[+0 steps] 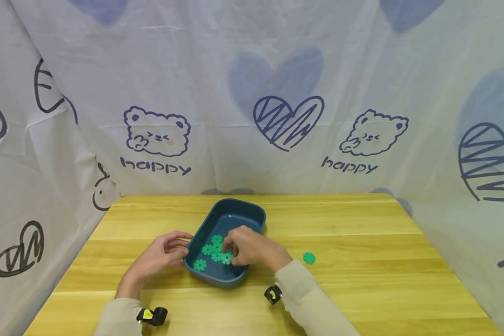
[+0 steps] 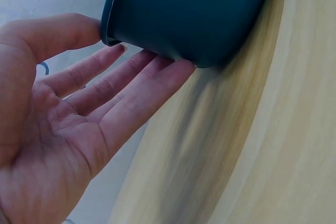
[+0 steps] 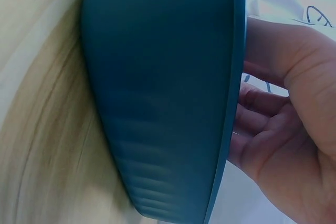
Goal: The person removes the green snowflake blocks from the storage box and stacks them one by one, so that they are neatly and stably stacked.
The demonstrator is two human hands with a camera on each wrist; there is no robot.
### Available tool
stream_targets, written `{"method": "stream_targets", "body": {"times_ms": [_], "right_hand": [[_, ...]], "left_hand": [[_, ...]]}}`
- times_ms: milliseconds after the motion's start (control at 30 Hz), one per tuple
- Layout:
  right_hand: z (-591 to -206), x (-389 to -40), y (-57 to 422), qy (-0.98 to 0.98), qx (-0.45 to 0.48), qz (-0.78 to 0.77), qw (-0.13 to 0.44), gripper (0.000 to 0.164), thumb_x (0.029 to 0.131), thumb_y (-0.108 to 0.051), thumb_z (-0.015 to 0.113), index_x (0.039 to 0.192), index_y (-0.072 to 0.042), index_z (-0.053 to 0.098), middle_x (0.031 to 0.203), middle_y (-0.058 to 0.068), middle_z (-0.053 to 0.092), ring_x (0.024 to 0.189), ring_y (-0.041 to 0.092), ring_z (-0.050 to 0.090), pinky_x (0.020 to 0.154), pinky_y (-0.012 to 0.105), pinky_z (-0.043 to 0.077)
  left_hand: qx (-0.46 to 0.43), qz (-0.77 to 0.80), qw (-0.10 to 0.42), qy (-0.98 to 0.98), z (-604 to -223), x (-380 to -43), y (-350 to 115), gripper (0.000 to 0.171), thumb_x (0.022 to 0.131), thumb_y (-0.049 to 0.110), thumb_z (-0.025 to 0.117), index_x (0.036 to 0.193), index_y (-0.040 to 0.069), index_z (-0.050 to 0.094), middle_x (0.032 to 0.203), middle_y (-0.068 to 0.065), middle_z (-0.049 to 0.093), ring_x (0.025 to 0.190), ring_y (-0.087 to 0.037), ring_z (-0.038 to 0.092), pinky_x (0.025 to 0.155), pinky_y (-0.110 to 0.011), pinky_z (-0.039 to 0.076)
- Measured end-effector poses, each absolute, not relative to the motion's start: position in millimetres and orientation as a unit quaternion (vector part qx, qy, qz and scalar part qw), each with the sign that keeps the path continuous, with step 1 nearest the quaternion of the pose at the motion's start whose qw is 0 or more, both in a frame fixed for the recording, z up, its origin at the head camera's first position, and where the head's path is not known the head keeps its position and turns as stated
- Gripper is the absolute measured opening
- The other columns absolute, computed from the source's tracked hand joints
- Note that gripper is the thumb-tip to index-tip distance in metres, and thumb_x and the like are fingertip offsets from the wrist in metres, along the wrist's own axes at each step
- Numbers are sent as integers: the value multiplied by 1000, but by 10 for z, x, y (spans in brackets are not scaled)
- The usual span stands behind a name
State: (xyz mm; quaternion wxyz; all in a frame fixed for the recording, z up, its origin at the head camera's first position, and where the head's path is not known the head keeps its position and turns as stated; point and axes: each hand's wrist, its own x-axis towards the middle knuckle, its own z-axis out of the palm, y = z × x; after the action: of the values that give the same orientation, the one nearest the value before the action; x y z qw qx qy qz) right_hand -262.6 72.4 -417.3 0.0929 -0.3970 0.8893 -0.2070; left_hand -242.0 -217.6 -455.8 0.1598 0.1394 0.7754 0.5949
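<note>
A dark blue rectangular bin (image 1: 243,210) stands on the table, turned at an angle. Several green notched plastic discs (image 1: 207,250) lie inside, mostly clustered in its near half. My left hand (image 1: 161,254) is at the bin's left side. In the left wrist view, its fairly straight fingers (image 2: 131,95) touch the outer wall, with the thumb at the rim. Over the right rim, my right hand (image 1: 249,247) reaches into the bin, its bent fingers at the discs. In the right wrist view the bin wall hides the fingertips, so any grip on a disc cannot be made out.
A single green disc (image 1: 309,258) lies on the wooden table (image 1: 361,280) to the right of the bin. Behind the table hangs a white cloth (image 1: 222,154) printed with hearts and bears. Small black wrist cameras are strapped at both sleeves.
</note>
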Motion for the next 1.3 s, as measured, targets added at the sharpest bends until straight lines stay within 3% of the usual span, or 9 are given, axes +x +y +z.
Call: {"method": "stream_targets", "body": {"times_ms": [167, 700, 967, 1300], "right_hand": [[-4206, -2594, 745, 886, -402, -212, 93, 25, 85, -5, 81, 109, -6, 78, 97, 3, 71, 80, 10, 67, 69, 10, 51], [-4174, -2602, 821, 878, -405, -244, 79, 23, 86, -6, 81, 109, -6, 78, 101, 6, 72, 83, 15, 68, 72, 12, 53], [-4147, -2614, 868, 875, -407, -251, 73, 22, 86, -5, 79, 108, -6, 78, 103, 8, 72, 85, 19, 69, 72, 13, 53], [-4078, -2624, 1004, 881, -393, -257, 62, 22, 88, -7, 77, 110, -6, 78, 105, 7, 72, 86, 15, 66, 75, 17, 55]], "left_hand": [[130, 603, 162, 770, -4582, -2355, -2164, 51, 100, 10, 62, 145, -9, 45, 138, -34, 57, 115, -28, 67, 87, -41, 65], [137, 607, 153, 768, -4580, -2372, -2197, 51, 101, 11, 62, 145, -8, 45, 139, -37, 56, 119, -38, 66, 87, -42, 65], [142, 605, 155, 768, -4576, -2401, -2216, 51, 102, 11, 62, 146, -8, 45, 140, -39, 53, 116, -37, 68, 86, -42, 65], [132, 589, 156, 782, -4534, -2431, -2190, 48, 101, 11, 62, 144, -4, 49, 141, -35, 55, 116, -34, 67, 87, -44, 65]]}}
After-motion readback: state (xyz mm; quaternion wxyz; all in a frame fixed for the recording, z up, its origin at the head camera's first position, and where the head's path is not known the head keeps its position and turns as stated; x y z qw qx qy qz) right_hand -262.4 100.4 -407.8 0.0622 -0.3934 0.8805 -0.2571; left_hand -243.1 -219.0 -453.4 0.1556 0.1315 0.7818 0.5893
